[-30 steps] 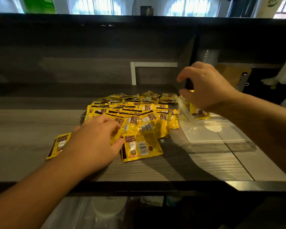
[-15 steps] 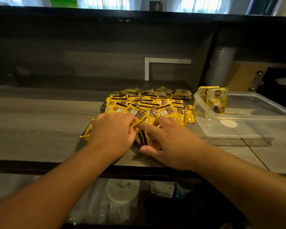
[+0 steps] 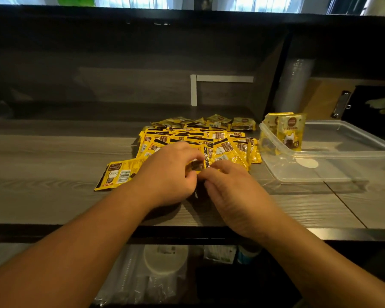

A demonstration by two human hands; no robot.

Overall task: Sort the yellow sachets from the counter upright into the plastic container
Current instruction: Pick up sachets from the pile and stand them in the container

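Note:
A pile of several yellow sachets (image 3: 211, 138) lies flat on the grey wooden counter (image 3: 53, 165). One sachet (image 3: 117, 174) lies apart at the pile's left front. My left hand (image 3: 169, 174) and my right hand (image 3: 231, 190) meet at the pile's near edge, both pinching a sachet (image 3: 197, 166) between their fingertips. The clear plastic container (image 3: 347, 154) stands to the right of the pile. Upright sachets (image 3: 290, 132) lean in its far left corner.
A dark back wall and an overhanging shelf enclose the counter. A clear stack of cups (image 3: 295, 85) and a brown clipboard (image 3: 325, 98) stand behind the container. Below the counter's front edge, a shelf holds bagged lids (image 3: 165, 261) and packets.
My right hand left the container, where it had set a sachet upright, and came down to the pile beside my left hand. Both hands now pinch a sachet.

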